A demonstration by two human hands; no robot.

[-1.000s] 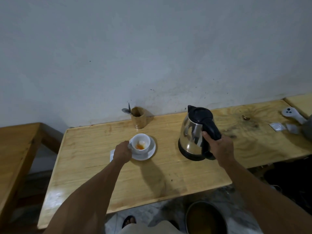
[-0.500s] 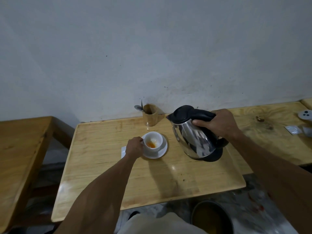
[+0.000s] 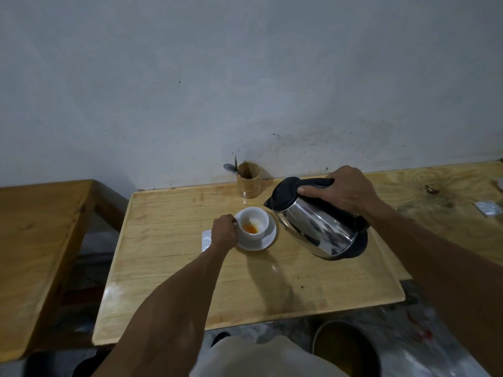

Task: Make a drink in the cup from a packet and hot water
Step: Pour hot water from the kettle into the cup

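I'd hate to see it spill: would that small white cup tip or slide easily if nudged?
Probably somewhat. The small white ceramic cup sits loose on a smooth white saucer, so it could slide. It looks nearly empty, so likely light. The left hand at its handle should steady it.

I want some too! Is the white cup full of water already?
No, the small white cup holds only a little orange powder at the bottom, and the tilted steel kettle shows no stream.
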